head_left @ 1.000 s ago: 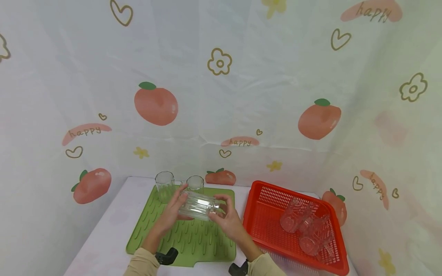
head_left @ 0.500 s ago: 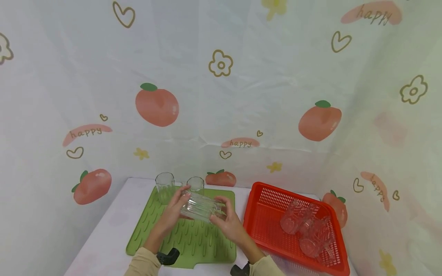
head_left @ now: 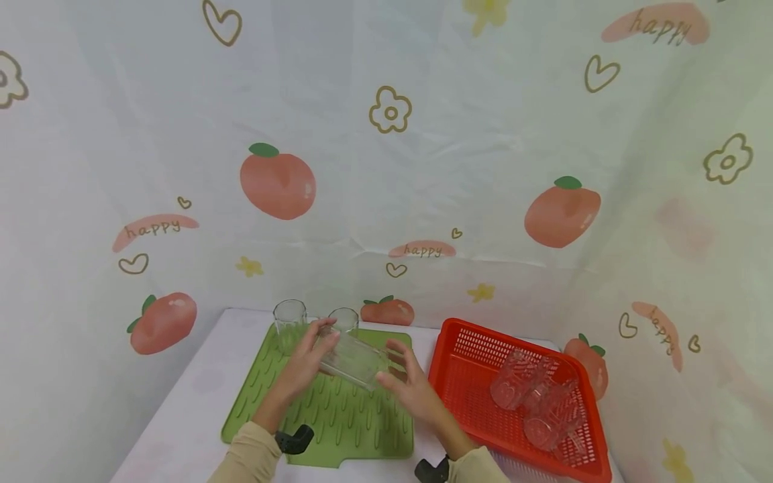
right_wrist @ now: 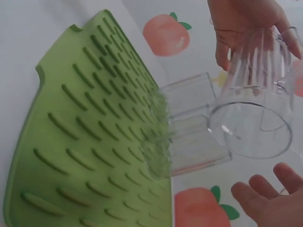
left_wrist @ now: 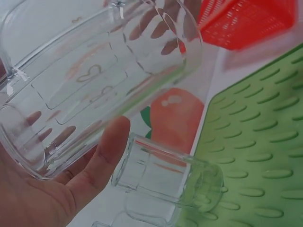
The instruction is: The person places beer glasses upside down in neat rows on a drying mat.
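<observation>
Nearest, beige sleeves [head_left: 246,455] reach in over a white table [head_left: 175,416]. The left hand [head_left: 306,363] is clamped round one end of a clear glass mug [head_left: 356,360], which is tilted nearly sideways above a green ribbed mat [head_left: 344,419]. Beside the mug's open rim, the right hand [head_left: 417,392] has its fingers spread apart, clear of the glass. To the right, more glass mugs lie in a red basket [head_left: 461,389]. Two other mugs [head_left: 290,332] stand toward the mat's far left, before a fruit-printed cloth [head_left: 423,181].
</observation>
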`<move>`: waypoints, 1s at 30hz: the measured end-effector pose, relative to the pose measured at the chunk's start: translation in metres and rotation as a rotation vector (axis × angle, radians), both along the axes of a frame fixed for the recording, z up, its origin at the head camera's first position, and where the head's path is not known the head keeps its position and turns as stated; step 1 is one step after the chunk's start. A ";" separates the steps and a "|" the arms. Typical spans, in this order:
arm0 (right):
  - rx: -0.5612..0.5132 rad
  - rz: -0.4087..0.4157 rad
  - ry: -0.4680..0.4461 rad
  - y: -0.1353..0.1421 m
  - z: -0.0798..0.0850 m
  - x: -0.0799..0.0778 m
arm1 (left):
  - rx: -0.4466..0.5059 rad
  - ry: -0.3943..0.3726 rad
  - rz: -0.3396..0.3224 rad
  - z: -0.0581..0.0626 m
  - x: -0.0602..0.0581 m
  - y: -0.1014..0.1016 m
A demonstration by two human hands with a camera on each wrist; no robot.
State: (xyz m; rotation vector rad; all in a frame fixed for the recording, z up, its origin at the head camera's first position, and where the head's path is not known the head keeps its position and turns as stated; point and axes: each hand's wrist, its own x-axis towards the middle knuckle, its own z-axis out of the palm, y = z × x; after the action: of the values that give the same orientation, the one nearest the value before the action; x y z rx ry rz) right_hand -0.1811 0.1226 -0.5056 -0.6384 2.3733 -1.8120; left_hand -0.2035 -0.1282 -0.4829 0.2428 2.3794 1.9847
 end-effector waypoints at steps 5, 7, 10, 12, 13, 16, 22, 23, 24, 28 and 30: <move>0.121 -0.042 0.053 0.010 0.005 -0.001 | -0.087 0.017 -0.011 0.001 0.000 0.000; 0.198 -0.064 0.090 0.014 0.006 -0.003 | -0.115 0.034 -0.009 0.002 0.000 0.000; 0.314 -0.095 0.160 0.021 0.009 -0.003 | -0.142 0.050 0.004 0.003 -0.001 0.001; 0.382 -0.117 0.195 0.026 0.011 -0.003 | -0.170 0.065 0.017 0.003 -0.001 0.002; 0.418 -0.131 0.212 0.028 0.011 -0.003 | -0.183 0.068 0.024 0.002 -0.001 0.003; 0.500 -0.173 0.250 0.035 0.013 -0.003 | -0.217 0.078 0.034 0.002 -0.001 0.004; 0.635 -0.240 0.349 0.048 0.014 -0.005 | -0.256 0.107 0.028 0.000 -0.004 0.008; 0.660 -0.248 0.361 0.050 0.014 -0.005 | -0.263 0.109 0.030 0.000 -0.004 0.009; 0.683 -0.255 0.371 0.052 0.015 -0.005 | -0.269 0.112 0.030 0.000 -0.004 0.010; 0.757 -0.287 0.397 0.061 0.015 -0.006 | -0.298 0.135 0.033 0.000 -0.007 0.015; 0.790 -0.301 0.412 0.066 0.015 -0.007 | -0.318 0.157 0.038 -0.001 -0.008 0.019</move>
State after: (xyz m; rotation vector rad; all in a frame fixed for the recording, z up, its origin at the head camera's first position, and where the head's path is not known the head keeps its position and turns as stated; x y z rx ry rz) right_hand -0.1882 0.1884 -0.4908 -0.5957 3.2629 -0.6750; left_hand -0.2116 -0.1094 -0.4839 0.3547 2.7686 1.6204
